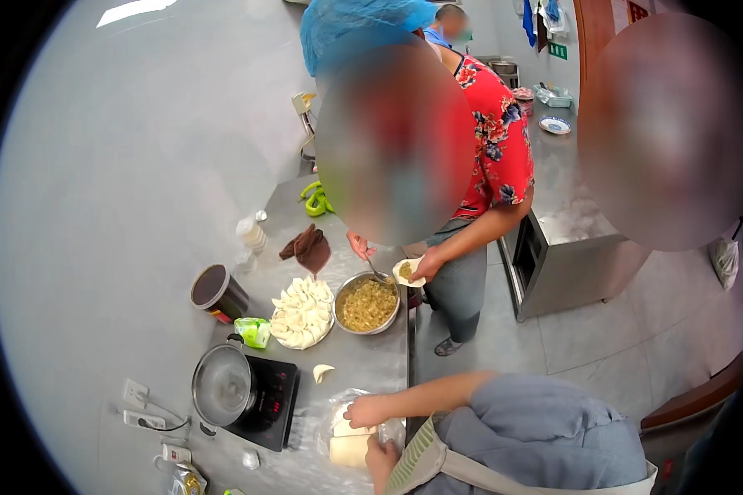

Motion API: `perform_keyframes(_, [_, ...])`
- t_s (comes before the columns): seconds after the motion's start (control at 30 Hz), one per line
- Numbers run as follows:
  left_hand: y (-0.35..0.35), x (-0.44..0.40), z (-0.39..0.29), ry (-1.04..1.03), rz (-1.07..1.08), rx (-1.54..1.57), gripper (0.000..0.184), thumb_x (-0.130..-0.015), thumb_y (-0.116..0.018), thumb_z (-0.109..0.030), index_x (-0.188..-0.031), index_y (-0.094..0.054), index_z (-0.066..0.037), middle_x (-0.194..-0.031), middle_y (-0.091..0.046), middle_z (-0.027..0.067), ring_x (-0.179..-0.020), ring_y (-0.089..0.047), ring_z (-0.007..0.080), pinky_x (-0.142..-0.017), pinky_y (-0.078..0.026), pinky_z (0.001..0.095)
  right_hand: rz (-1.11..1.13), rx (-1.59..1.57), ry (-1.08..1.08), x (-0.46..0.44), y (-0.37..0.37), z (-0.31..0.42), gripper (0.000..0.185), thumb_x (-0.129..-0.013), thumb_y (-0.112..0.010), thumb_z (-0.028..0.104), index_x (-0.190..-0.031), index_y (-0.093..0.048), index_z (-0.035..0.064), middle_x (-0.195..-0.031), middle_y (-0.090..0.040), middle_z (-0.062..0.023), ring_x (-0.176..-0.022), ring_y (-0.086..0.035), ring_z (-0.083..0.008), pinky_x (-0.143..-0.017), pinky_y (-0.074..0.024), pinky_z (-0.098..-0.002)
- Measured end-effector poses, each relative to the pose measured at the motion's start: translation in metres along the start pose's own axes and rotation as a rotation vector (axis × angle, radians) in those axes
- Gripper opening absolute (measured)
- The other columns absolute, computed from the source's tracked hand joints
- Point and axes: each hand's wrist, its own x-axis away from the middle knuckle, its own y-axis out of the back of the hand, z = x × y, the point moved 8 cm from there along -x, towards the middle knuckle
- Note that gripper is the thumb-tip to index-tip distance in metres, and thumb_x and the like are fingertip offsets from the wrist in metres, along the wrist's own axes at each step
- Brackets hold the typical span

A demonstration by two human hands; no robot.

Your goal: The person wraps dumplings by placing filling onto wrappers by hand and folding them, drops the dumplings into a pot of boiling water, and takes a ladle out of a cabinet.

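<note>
As the right forearm (437,396) reaches the dough (349,451) — right hand (366,411) atop, fingers curled; left hand (380,462) alongside — grips unclear.

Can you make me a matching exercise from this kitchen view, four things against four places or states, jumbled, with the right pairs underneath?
1. Steel bowl
2. Lone dumpling
3. Round pot
4. Pale dough

A. Partly over the black cooktop
B. Under the person's right hand, beside their left hand
C. Holding a yellowish-brown filling
D. On the bare counter, apart from the heap of dumplings

Right pairs: 1-C, 2-D, 3-A, 4-B
</note>
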Motion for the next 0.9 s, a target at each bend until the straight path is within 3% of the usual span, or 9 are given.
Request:
perform_keyframes(0.2, [-0.006,-0.010,0.019,-0.042,-0.012,0.143,0.041,-0.085,-0.062,-0.016,-0.121,-0.054,0.003,-0.075,-0.065,0.0179,-0.066,-0.064,0.0311,-0.064,-0.051,0.0427,-0.293,-0.031,0.044,0.017,0.012,0.009,0.010,-0.082,-0.058,0.016,-0.087,-0.063,0.0088,-0.096,-0.059,-0.0110,-0.088,-0.061,-0.0296,-0.071,-0.0504,-0.0423])
perform_keyframes(0.27, [-0.010,-0.011,0.028,-0.022,0.006,0.227,0.040,-0.086,-0.060,-0.015,-0.121,-0.054,0.002,-0.074,-0.064,0.0147,-0.064,-0.063,0.0264,-0.062,-0.051,0.0392,-0.364,-0.326,-0.230,0.010,0.024,-0.015,0.010,-0.083,-0.056,0.015,-0.090,-0.059,0.0089,-0.095,-0.059,-0.0088,-0.087,-0.061,-0.0293,-0.068,-0.0504,-0.0443])
perform_keyframes(0.33, [-0.025,-0.016,0.056,0.213,0.018,0.741,0.032,-0.090,-0.057,-0.012,-0.120,-0.056,0.001,-0.072,-0.061,0.0081,-0.061,-0.059,0.0174,-0.059,-0.051,0.0304,-0.395,-0.476,-0.366,0.006,0.039,-0.025,0.010,-0.084,-0.055,0.015,-0.092,-0.057,0.0089,-0.094,-0.059,-0.0077,-0.086,-0.061,-0.0291,-0.066,-0.0505,-0.0453])
perform_keyframes(0.4, [-0.005,-0.015,0.033,0.207,-0.054,0.840,0.027,-0.092,-0.055,-0.012,-0.116,-0.058,0.001,-0.073,-0.061,0.0064,-0.061,-0.058,0.0153,-0.058,-0.051,0.0280,-0.777,-0.450,-0.349,0.021,0.096,-0.024,0.011,-0.085,-0.054,0.015,-0.094,-0.055,0.0085,-0.092,-0.060,-0.0079,-0.088,-0.062,-0.0304,-0.064,-0.0512,-0.0453])
perform_keyframes(0.43, [0.008,-0.012,0.027,0.206,-0.127,0.939,0.022,-0.094,-0.054,-0.011,-0.113,-0.059,0.000,-0.075,-0.060,0.0047,-0.060,-0.057,0.0132,-0.058,-0.051,0.0256,-0.779,-0.455,-0.350,0.026,0.110,-0.015,0.011,-0.085,-0.054,0.015,-0.094,-0.055,0.0085,-0.092,-0.060,-0.0079,-0.088,-0.062,-0.0304,-0.064,-0.0512,-0.0453])
perform_keyframes(0.53, [0.016,-0.010,0.025,0.240,-0.141,1.104,0.025,-0.095,-0.053,-0.016,-0.113,-0.059,0.000,-0.087,-0.062,0.0063,-0.072,-0.059,0.0154,-0.067,-0.053,0.0278,-0.344,-0.261,-0.183,0.023,0.114,0.031,0.019,-0.095,-0.049,0.018,-0.109,-0.056,0.0071,-0.099,-0.065,-0.0106,-0.089,-0.066,-0.0324,-0.070,-0.0536,-0.0458])
perform_keyframes(0.63, [0.025,-0.008,0.033,0.294,-0.185,1.352,0.029,-0.097,-0.051,-0.023,-0.114,-0.058,0.000,-0.106,-0.065,0.0087,-0.090,-0.064,0.0188,-0.082,-0.056,0.0312,-0.408,-0.573,-0.327,-0.008,0.002,0.023,0.013,-0.085,-0.058,0.014,-0.093,-0.062,0.0059,-0.088,-0.065,-0.0106,-0.085,-0.064,-0.0283,-0.064,-0.0515,-0.0397])
perform_keyframes(0.73, [0.019,-0.010,0.058,0.308,-0.120,1.319,0.027,-0.098,-0.050,-0.023,-0.113,-0.059,-0.002,-0.101,-0.064,0.0076,-0.090,-0.064,0.0177,-0.083,-0.055,0.0309,-0.436,-0.895,-0.273,-0.002,0.015,0.024,0.014,-0.082,-0.064,0.017,-0.088,-0.066,0.0053,-0.080,-0.067,-0.0098,-0.076,-0.064,-0.0255,-0.063,-0.0496,-0.0365])
perform_keyframes(0.9, [0.035,-0.007,0.068,0.344,-0.197,1.273,0.022,-0.098,-0.052,-0.024,-0.104,-0.060,-0.004,-0.095,-0.062,0.0050,-0.085,-0.062,0.0158,-0.080,-0.055,0.0299,-0.398,-1.010,-0.279,-0.012,0.009,0.022,0.015,-0.078,-0.070,0.021,-0.083,-0.067,0.0062,-0.074,-0.067,-0.0073,-0.069,-0.064,-0.0204,-0.063,-0.0494,-0.0332])
